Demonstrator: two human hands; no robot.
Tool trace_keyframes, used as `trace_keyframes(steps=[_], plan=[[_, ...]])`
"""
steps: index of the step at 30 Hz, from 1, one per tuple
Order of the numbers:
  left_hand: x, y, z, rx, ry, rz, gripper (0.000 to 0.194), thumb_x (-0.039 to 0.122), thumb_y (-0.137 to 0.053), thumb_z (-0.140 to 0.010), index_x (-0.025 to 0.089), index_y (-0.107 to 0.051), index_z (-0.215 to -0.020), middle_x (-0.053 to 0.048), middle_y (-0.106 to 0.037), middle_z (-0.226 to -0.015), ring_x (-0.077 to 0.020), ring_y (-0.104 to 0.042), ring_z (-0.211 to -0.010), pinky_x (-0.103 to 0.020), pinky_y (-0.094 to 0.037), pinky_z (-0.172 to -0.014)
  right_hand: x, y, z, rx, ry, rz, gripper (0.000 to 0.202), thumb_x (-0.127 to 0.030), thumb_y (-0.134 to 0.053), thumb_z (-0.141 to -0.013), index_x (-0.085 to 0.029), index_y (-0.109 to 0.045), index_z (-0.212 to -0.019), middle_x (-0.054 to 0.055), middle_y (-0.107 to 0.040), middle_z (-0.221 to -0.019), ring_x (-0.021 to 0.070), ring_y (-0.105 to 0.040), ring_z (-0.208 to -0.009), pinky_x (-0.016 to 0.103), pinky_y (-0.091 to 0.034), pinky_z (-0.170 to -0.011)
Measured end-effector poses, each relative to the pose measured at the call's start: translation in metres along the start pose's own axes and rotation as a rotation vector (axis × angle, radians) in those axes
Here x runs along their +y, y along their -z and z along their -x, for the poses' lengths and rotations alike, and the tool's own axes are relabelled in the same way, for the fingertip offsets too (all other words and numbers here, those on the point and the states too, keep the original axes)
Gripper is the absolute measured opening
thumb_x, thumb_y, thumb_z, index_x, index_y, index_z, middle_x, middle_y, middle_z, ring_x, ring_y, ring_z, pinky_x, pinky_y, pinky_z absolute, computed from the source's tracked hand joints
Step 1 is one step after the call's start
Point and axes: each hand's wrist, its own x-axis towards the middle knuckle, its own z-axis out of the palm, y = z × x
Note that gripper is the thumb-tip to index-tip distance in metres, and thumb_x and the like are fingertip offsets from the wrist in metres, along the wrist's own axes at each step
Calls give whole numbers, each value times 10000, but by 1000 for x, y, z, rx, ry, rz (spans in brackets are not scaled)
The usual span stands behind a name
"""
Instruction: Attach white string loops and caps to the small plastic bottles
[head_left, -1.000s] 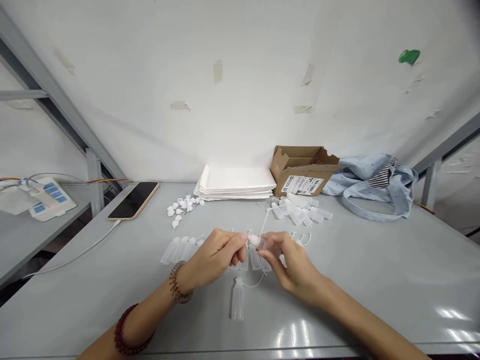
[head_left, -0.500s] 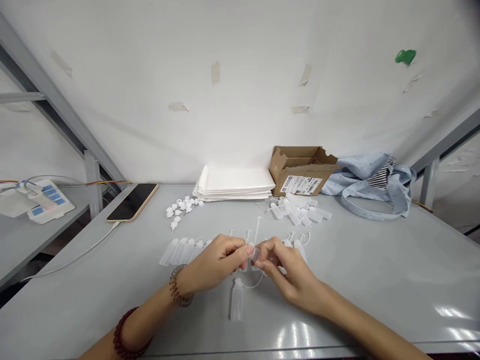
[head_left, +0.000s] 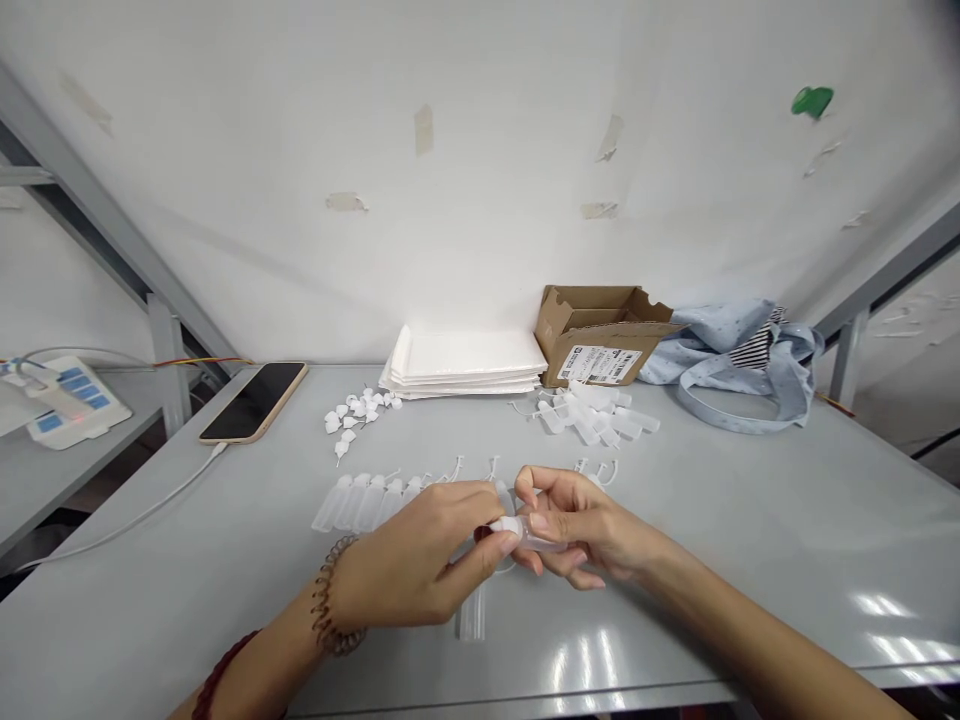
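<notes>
My right hand (head_left: pixel 581 520) holds a small translucent plastic squeeze bottle (head_left: pixel 547 543) on its side, thumb on top and fingers underneath. On the bottle's neck, pointing left, is a white pointed cap (head_left: pixel 508 525). The thumb and forefinger of my left hand (head_left: pixel 427 560) close around this cap. Below my hands lies another squeeze bottle (head_left: pixel 472 615), its upper end hidden by my left hand. Just behind, a row of such bottles (head_left: pixel 365 503) lies side by side, partly covered by my hands.
Loose white caps with thin needle tips (head_left: pixel 364 405) lie at the back left. A heap of bottles (head_left: pixel 589 415) sits before an open cardboard box (head_left: pixel 607 325). White envelopes (head_left: pixel 469 360), a charging phone (head_left: pixel 255 403) and blue patterned cloth (head_left: pixel 720 345) are also on the table.
The bottle has come into clear view, tipped on its side in my right hand. My left hand has shifted lower and closed around its cap. The camera view has shifted slightly.
</notes>
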Motion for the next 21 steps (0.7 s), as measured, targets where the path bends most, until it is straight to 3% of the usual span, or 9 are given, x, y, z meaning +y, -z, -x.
trace_keyframes(steps=[7, 11, 14, 18, 21], plan=[[3, -2, 4, -54, -113, -115, 210, 209, -363, -934, 151, -540, -838, -52, -559, -804, -167, -486, -755, -286, -429, -697, 0, 9, 0, -144, -145, 9, 276, -216, -603, -833, -210, -334, -770, -6, -627, -664, 0, -266, -357, 90, -269, -274], [-9, -4, -1, 57, -133, -278, 206, 196, -352, -948, 150, -533, -861, -52, -566, -824, -176, -484, -777, -313, -429, -716, -11, 15, 4, -60, -81, 202, 291, -282, -604, -834, -207, -338, -743, -32, -586, -631, 14, -295, -374, 117, -270, -312], [-21, -1, -3, 230, -41, -378, 183, 252, -394, -945, 148, -533, -1002, -64, -587, -893, -191, -503, -814, -341, -432, -732, -25, 26, 8, 233, 100, 566, 280, -350, -585, -841, -203, -363, -752, -18, -593, -663, 43, -383, -440, 165, -300, -407], [-33, 4, -1, 344, 79, -437, 198, 238, -410, -931, 148, -532, -1059, -68, -605, -902, -200, -528, -839, -342, -440, -728, -42, 58, 15, 811, 348, 1007, 287, -447, -557, -824, -226, -375, -799, 8, -631, -741, 84, -346, -462, 217, -264, -438], [-40, 8, 0, 412, 153, -444, 193, 233, -407, -919, 156, -550, -1024, -57, -616, -852, -199, -546, -830, -337, -443, -728, -49, 88, 23, 1239, 461, 1310, 265, -458, -546, -807, -230, -412, -790, 17, -607, -726, 119, -389, -478, 265, -318, -492]])
